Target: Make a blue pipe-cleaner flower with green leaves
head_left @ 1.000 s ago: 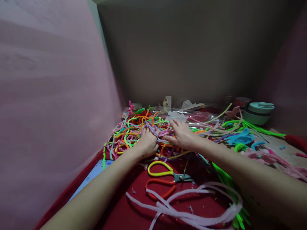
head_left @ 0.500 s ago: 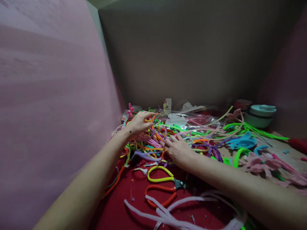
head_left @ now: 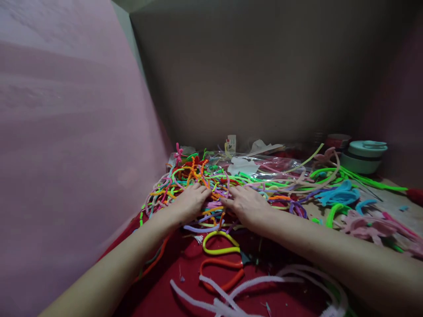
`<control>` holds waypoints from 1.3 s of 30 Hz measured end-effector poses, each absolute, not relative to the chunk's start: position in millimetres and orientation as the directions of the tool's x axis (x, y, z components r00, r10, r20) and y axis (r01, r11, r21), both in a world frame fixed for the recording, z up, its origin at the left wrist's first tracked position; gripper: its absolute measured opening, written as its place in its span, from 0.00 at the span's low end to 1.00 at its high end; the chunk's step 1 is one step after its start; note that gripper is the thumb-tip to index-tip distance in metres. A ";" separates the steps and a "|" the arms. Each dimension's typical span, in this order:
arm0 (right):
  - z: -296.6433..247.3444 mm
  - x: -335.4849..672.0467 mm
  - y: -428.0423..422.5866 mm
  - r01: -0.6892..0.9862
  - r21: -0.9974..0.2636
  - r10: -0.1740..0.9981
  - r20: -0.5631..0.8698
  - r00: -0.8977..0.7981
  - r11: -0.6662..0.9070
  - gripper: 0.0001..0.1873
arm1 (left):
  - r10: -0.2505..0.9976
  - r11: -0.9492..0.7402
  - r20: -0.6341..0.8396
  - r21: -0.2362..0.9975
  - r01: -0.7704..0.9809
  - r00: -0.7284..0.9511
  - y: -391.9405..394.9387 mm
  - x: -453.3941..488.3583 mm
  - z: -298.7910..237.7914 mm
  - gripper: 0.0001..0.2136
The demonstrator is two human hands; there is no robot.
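Note:
A tangled heap of coloured pipe cleaners [head_left: 198,178] covers the red cloth [head_left: 185,268] in front of me. My left hand [head_left: 190,204] lies palm down on the near edge of the heap with its fingers stretched forward. My right hand [head_left: 246,207] rests flat beside it, fingers spread over orange and purple strands. The two hands nearly touch at the fingertips. Neither hand grips a strand that I can make out.
Scissors with yellow and orange handles [head_left: 221,257] lie just behind my hands. Pale pink pipe cleaners [head_left: 231,295] trail across the near cloth. A clear plastic bag [head_left: 264,165] sits behind the heap. A teal lidded container [head_left: 361,156] stands at back right. A pink wall [head_left: 66,154] closes the left side.
My left hand came back from the far left of the heap and dropped flat beside my right hand. The right hand stayed almost in place. The heap has shifted.

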State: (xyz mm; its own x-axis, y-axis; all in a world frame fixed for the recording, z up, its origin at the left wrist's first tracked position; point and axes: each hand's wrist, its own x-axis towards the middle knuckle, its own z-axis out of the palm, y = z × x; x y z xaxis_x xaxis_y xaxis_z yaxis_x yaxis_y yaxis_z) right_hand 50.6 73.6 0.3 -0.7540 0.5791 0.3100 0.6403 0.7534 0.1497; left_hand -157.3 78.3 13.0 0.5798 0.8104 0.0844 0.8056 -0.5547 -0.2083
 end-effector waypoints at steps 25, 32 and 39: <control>-12.9 41.7 65.4 0.705 0.233 0.674 0.209 -0.709 0.669 0.13 | 0.867 -0.486 0.000 -0.216 0.847 0.498 75.4 -139.6 18.0 0.19; -24.1 42.5 62.9 0.671 0.317 0.637 0.217 -0.739 0.670 0.13 | 0.877 -0.467 0.078 -0.089 0.880 0.473 100.9 -138.8 56.9 0.14; -26.8 44.8 67.3 0.674 0.326 0.642 0.216 -0.736 0.663 0.17 | 0.871 -0.485 0.064 -0.049 0.873 0.487 111.8 -92.7 32.4 0.16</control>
